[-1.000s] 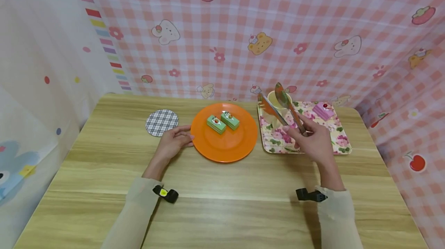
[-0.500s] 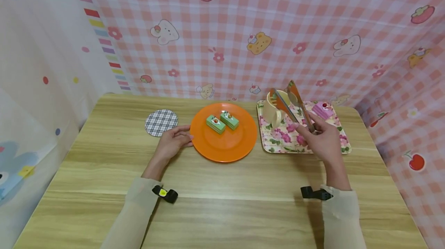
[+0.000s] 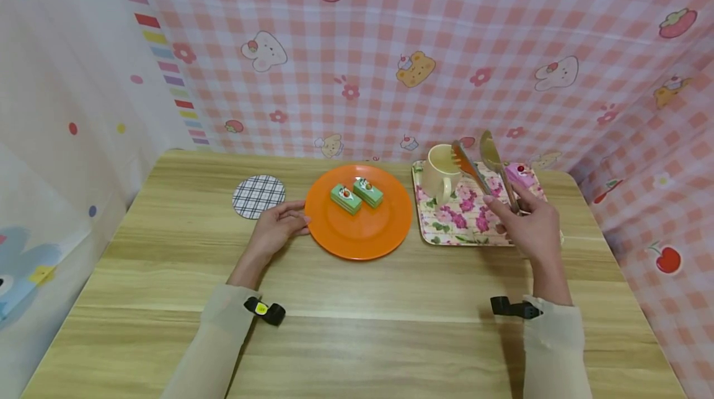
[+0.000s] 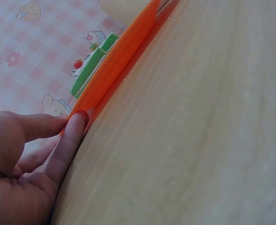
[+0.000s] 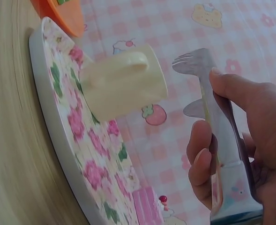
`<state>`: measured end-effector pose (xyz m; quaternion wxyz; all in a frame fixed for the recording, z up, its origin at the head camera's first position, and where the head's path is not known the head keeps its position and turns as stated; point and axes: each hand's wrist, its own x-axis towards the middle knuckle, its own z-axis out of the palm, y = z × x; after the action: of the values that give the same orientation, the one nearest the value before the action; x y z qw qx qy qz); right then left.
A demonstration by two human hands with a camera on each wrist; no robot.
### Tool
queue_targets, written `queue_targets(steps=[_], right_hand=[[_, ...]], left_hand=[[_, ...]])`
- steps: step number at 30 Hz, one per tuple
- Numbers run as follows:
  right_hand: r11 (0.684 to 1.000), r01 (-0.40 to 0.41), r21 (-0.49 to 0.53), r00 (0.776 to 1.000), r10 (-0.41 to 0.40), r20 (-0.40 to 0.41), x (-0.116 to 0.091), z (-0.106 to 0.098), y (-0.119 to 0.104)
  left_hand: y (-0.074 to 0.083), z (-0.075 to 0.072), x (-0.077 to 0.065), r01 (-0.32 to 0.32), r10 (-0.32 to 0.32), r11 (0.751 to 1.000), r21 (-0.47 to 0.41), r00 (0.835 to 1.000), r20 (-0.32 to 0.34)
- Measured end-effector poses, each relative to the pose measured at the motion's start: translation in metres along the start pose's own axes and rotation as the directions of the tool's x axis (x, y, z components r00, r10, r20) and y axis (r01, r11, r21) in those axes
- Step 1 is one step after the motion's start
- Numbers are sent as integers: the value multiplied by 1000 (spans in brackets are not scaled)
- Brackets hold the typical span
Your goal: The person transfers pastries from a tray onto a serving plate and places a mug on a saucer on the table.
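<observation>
With right hand [image 3: 530, 225], nearer to pink cake [image 3: 519, 175] at far right of tray [image 3: 463, 238], grips parted tongs [image 3: 506, 183] pointing far-left in head view; with left hand [image 4: 25, 180] pinches plate [image 4: 112, 77] in left wrist view; clears mug [image 5: 123, 89] in right wrist view.

Silver tongs [image 5: 226, 143], arms apart, above floral tray [image 3: 468, 222], round orange plate [image 3: 359, 235] on wooden table [image 3: 379, 337]

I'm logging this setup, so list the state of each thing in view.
Tongs: arms apart, nothing between the tips, gripped by the right hand
Mug: upright on the tray
Tray: face up
Orange plate: face up, rim pinched by the left hand
Left green cake: topping up, on the plate
Right green cake: likewise
Pink cake: topping up, on the tray
Checked coaster: lying flat
</observation>
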<state>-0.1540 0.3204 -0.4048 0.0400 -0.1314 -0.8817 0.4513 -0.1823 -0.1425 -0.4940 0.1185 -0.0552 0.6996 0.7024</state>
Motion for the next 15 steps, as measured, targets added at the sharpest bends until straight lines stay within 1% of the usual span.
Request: queue_targets(steps=[6, 12, 15], right_hand=[[999, -31, 19, 999, 32, -41, 2, -10, 8], [998, -43, 52, 995, 47, -84, 3, -21, 14], [995, -71, 76, 993, 78, -87, 5, -25, 16]], left_hand=[[1, 1, 0, 4, -4, 1000, -6, 1000, -2], [0, 0, 1, 5, -5, 1000, 0, 1000, 1], [0, 0, 1, 6, -6, 1000, 4, 1000, 3]])
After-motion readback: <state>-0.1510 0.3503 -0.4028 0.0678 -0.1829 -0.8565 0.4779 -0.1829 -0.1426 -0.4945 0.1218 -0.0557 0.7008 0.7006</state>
